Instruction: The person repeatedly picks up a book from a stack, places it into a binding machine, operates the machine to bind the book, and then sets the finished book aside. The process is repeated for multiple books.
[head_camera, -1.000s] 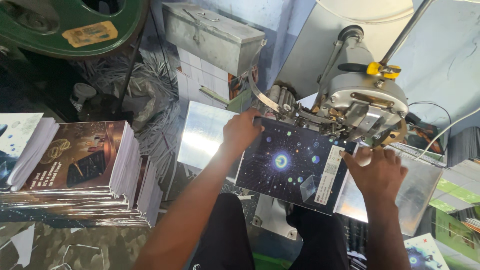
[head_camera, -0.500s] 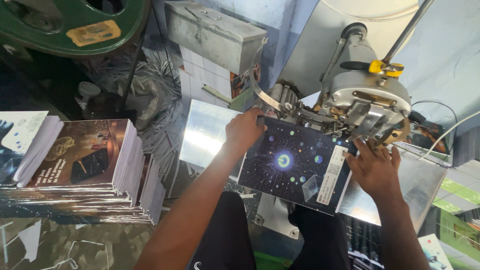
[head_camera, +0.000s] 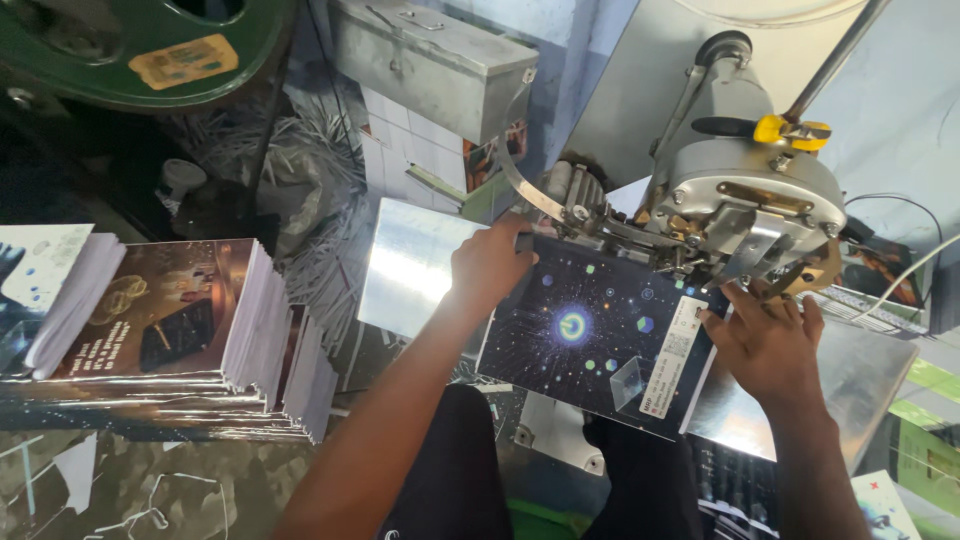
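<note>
A dark booklet (head_camera: 590, 335) with a starry cover and a white label strip lies on the metal table (head_camera: 410, 265) of a grey stitching machine (head_camera: 755, 195). My left hand (head_camera: 490, 265) grips the booklet's upper left corner under the machine's head. My right hand (head_camera: 765, 335) presses on its right edge by the label, just below the machine's head. The booklet's top edge sits beneath the head's mechanism and is partly hidden.
A tall stack of printed booklets (head_camera: 190, 335) stands at the left. A grey metal box (head_camera: 435, 65) is behind the table, a green round machine part (head_camera: 140, 50) at top left. More printed sheets (head_camera: 920, 455) lie at the right edge. My dark-clothed legs (head_camera: 470, 480) are below.
The booklet and both hands have stayed under the machine head with only slight shifts; my right hand has slid a little along the booklet's right edge.
</note>
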